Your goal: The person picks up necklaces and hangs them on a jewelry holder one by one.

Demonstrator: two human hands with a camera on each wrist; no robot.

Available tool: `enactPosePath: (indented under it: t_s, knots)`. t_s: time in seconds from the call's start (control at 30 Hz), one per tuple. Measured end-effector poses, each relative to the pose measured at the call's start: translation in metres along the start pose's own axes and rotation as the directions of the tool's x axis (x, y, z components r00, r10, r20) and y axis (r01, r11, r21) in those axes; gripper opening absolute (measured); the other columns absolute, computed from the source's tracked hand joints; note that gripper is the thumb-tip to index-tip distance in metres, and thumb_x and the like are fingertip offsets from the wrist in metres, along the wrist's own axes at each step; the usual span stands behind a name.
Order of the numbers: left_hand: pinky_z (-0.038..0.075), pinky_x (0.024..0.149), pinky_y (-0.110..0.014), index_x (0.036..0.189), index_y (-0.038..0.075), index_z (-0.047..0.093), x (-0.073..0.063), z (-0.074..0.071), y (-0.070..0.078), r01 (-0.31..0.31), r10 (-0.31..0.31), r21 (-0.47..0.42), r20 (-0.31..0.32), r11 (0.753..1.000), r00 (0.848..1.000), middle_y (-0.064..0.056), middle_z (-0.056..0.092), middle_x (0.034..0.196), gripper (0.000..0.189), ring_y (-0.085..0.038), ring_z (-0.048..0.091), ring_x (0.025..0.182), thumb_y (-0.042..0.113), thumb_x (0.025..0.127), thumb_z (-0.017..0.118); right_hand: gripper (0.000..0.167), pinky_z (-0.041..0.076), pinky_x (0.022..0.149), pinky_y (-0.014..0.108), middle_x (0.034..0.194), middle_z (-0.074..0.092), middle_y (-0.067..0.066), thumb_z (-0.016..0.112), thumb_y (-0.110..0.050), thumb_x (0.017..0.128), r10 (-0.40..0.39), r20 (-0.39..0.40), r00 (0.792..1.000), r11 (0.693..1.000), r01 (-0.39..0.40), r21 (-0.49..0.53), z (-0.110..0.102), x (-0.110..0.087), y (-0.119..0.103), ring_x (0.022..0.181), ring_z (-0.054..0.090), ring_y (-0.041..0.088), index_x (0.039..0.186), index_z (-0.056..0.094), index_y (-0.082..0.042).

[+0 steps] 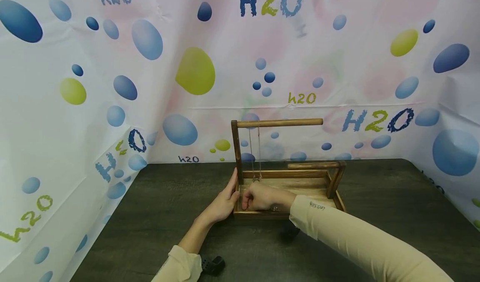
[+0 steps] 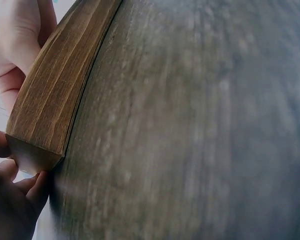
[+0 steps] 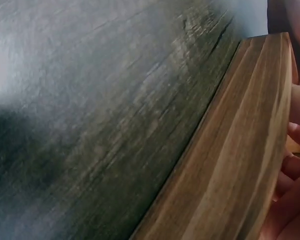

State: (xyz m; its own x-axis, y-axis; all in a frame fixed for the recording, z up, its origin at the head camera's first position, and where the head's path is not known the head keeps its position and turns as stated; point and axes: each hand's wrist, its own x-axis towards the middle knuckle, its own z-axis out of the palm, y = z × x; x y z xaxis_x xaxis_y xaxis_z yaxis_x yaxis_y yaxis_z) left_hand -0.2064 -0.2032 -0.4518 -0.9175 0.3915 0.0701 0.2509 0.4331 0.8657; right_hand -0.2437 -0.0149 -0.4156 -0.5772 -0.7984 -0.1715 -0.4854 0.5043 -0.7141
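A brown wooden jewelry stand (image 1: 281,216) with a shallow tray base stands on the table. A thin chain necklace (image 1: 258,148) hangs from its tall upper bar (image 1: 281,123), reaching down behind my right hand. My left hand (image 1: 223,200) rests along the tray's left side, fingers straight and thumb near the rim. Inside the tray, at the left front, my right hand (image 1: 258,196) points down with bent fingers. Whether anything lies between those fingertips is hidden. Something small and shiny (image 1: 275,208) shows beneath the right wrist.
On the right, the stand has a shorter post with a lower bar (image 1: 315,165). A dark wood-grain table (image 1: 180,190) surrounds the stand. Behind it hangs a white curtain (image 1: 232,57) printed with blue and green drops.
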Motion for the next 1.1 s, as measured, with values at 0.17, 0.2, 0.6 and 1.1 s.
enactPosePath:
  t_s: [0.17, 0.2, 0.6, 1.1]
  knots:
    - [0.018, 0.119, -0.053, 0.162, 0.023, -0.010, -0.0005, -0.0012, 0.0024, 0.010, -0.010, 0.001, 0.010, 1.000, 1.000, -0.013, -0.002, 0.167, 0.075, -0.033, 0.008, 0.151, 0.002, 0.108, 0.037, 0.022, 0.046, 0.054, 0.019, 0.069, 0.066, -0.002, 0.066, 0.012, 0.088, -0.003, -0.003, 1.000, 0.999, 0.003, -0.040, 0.0006, 0.0007, 0.0006, 0.057, 0.055, 0.005, 0.081, 0.075, -0.007]
    - [0.018, 0.119, -0.053, 0.162, 0.023, -0.009, -0.0006, -0.0014, 0.0027, 0.011, -0.011, 0.002, 0.010, 1.000, 1.000, -0.013, -0.003, 0.167, 0.075, -0.033, 0.008, 0.151, 0.002, 0.108, 0.038, 0.020, 0.047, 0.054, 0.020, 0.069, 0.067, -0.002, 0.067, 0.010, 0.088, -0.006, -0.006, 1.000, 0.999, 0.005, -0.044, 0.0009, 0.0008, 0.0004, 0.057, 0.055, 0.005, 0.081, 0.075, -0.007]
    - [0.017, 0.119, -0.054, 0.162, 0.020, -0.009, -0.0012, -0.0018, 0.0003, -0.001, 0.001, 0.000, 0.004, 1.000, 1.000, -0.015, -0.002, 0.166, 0.074, -0.034, 0.007, 0.151, 0.000, 0.108, 0.037, 0.019, 0.046, 0.054, 0.019, 0.071, 0.065, -0.002, 0.064, 0.010, 0.090, -0.059, 0.015, 0.998, 0.993, 0.061, -0.098, 0.0042, 0.0032, -0.0014, 0.056, 0.051, 0.003, 0.081, 0.074, -0.004]
    - [0.016, 0.119, -0.055, 0.162, 0.022, -0.011, -0.0017, -0.0002, 0.0018, -0.012, 0.013, -0.016, 0.011, 1.000, 1.000, -0.015, -0.002, 0.167, 0.075, -0.033, 0.006, 0.151, 0.001, 0.108, 0.037, 0.018, 0.044, 0.058, 0.023, 0.077, 0.063, -0.003, 0.059, 0.000, 0.099, 0.028, 0.016, 0.999, 0.995, -0.026, -0.091, -0.0041, -0.0015, -0.0087, 0.061, 0.051, 0.008, 0.088, 0.071, -0.008]
